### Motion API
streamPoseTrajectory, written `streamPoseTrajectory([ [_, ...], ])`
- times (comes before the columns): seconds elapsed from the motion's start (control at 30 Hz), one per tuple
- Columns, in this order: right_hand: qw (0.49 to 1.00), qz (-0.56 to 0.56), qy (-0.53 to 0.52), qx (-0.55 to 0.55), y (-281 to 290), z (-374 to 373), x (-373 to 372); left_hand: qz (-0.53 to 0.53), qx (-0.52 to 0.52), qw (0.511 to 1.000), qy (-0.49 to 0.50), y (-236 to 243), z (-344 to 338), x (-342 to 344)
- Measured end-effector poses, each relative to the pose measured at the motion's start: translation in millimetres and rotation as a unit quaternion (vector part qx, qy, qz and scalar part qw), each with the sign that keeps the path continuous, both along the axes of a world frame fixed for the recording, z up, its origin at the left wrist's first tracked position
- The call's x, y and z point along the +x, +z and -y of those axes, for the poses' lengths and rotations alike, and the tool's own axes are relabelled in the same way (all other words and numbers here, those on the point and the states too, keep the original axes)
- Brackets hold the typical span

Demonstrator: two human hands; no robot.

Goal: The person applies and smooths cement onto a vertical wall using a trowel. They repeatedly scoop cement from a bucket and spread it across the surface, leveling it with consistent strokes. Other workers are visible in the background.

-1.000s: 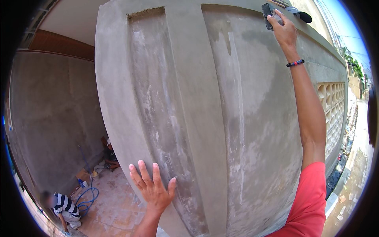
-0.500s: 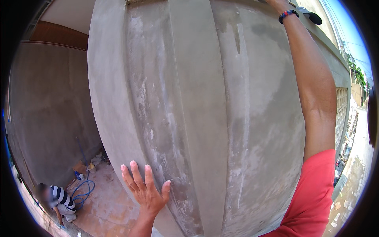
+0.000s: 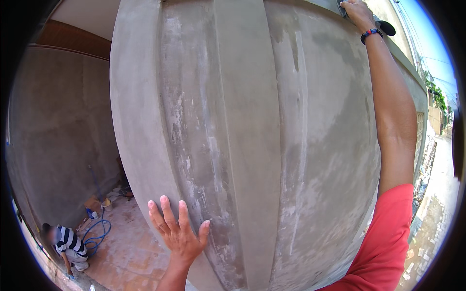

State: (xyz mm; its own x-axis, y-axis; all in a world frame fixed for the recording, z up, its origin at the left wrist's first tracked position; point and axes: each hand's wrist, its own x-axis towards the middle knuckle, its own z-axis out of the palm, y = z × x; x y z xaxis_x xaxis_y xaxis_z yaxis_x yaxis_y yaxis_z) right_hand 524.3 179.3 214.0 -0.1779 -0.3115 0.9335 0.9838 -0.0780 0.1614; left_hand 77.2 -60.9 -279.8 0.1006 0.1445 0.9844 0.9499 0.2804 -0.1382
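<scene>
My left hand point(image 3: 182, 237) is open, its fingers spread against the lower part of a pale grey plastered pillar point(image 3: 138, 121). Beside it runs a recessed strip of wall with whitish streaks. High at the right, my right arm reaches up along the grey plastered wall point(image 3: 330, 121), a dark beaded bracelet point(image 3: 371, 34) at the wrist. The fingers of my right hand point(image 3: 358, 13) are closed round a dark hand tool point(image 3: 342, 8) at the wall's top; the upper edge of the view cuts it off, so its exact kind is unclear. A dark rounded object point(image 3: 387, 27) shows behind the wrist.
Down at the left, a person in a striped shirt point(image 3: 71, 242) crouches by a floor edge. A coiled blue hose point(image 3: 99, 235) and a small bucket point(image 3: 107, 204) lie on the reddish floor point(image 3: 126, 252) behind. To the right runs a street point(image 3: 437, 203) strewn with rubble.
My right hand has moved down and to the right, bringing it and the dark tool further into view. My left hand keeps its place in the picture, while the view has shifted slightly.
</scene>
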Motion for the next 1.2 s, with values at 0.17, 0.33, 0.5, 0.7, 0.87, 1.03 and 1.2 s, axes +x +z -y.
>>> streamPoseTrajectory([
  [0.17,0.847,-0.023,0.523,-0.094,-50.9,91.2,-97.6,0.005,0.001,0.999,0.042,-3.3,11.1,4.9],
  [0.33,0.915,0.077,0.363,0.16,2.8,-8.2,-99.2,-0.008,-0.005,1.0,0.026,-0.9,8.0,2.1],
  [0.5,0.932,-0.214,0.29,-0.044,4.2,-26.8,37.7,-0.006,0.0,1.0,0.009,0.1,1.9,2.4],
  [0.7,0.913,-0.084,0.398,-0.016,-87.9,26.2,-81.6,0.004,-0.007,1.0,0.024,-2.6,8.8,5.1],
  [0.87,0.926,-0.113,0.359,-0.007,-98.1,28.4,-125.2,-0.002,-0.017,1.0,0.017,-0.8,6.8,2.9],
  [1.03,0.924,-0.13,0.359,0.037,-92.1,31.9,-143.1,0.0,-0.012,1.0,0.015,-0.2,7.8,2.8],
  [1.2,0.92,-0.146,0.354,0.079,-101.0,48.3,-155.8,0.005,-0.007,1.0,0.007,-2.6,8.5,2.0],
])
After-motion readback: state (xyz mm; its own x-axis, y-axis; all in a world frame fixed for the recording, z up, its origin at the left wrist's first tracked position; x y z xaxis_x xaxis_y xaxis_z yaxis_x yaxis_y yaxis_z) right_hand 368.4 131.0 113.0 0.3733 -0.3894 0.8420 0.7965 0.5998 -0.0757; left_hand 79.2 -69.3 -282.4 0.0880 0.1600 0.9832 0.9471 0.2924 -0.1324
